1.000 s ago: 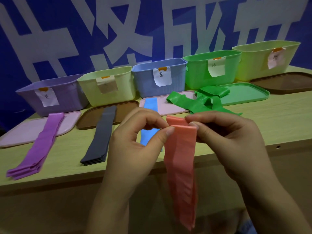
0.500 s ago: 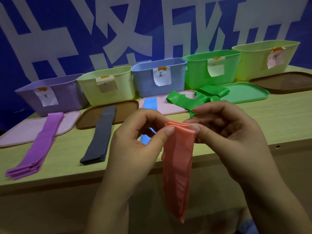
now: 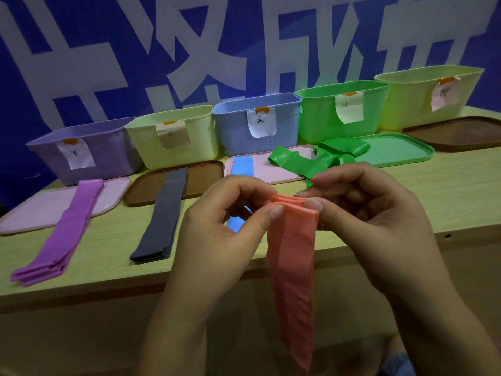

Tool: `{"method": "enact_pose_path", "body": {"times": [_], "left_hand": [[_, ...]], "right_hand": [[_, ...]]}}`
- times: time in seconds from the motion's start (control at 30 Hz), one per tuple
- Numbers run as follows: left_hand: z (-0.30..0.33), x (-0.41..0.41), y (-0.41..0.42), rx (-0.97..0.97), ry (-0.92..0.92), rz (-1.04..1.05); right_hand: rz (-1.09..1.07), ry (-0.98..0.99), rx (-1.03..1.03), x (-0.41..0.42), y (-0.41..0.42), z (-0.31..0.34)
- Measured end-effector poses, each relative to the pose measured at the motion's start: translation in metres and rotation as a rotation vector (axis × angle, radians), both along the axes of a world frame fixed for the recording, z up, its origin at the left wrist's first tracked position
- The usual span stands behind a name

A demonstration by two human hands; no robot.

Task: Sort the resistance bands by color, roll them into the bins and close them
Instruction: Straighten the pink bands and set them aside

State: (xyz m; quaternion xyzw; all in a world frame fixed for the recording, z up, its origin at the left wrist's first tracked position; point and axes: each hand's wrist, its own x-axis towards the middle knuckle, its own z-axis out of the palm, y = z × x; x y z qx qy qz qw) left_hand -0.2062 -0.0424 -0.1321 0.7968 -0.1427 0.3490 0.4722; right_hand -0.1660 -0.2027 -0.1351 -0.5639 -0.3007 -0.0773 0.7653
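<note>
Both hands, left hand and right hand, pinch the top fold of the pink resistance band between thumb and fingers; its tail hangs toward 6 o'clock, off the table edge. It looks light, limp and stretchy, so holding the folded end should start a tight roll

wooden table, blue banner

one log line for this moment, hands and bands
left hand: pinches pink band top | right hand: pinches same top | band: hangs below table edge | bins: open
</note>
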Motion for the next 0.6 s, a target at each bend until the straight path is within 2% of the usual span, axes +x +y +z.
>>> {"method": "enact_pose_path", "body": {"times": [0.17, 0.6], "left_hand": [[-0.0017, 0.0015, 0.0002, -0.032, 0.019, -0.001], [0.0004, 0.0020, 0.0000, 0.087, 0.059, 0.022]], "right_hand": [[0.020, -0.020, -0.002, -0.0010, -0.0012, -0.0003], [0.055, -0.049, -0.055, 0.0035, -0.0049, -0.0043]]}}
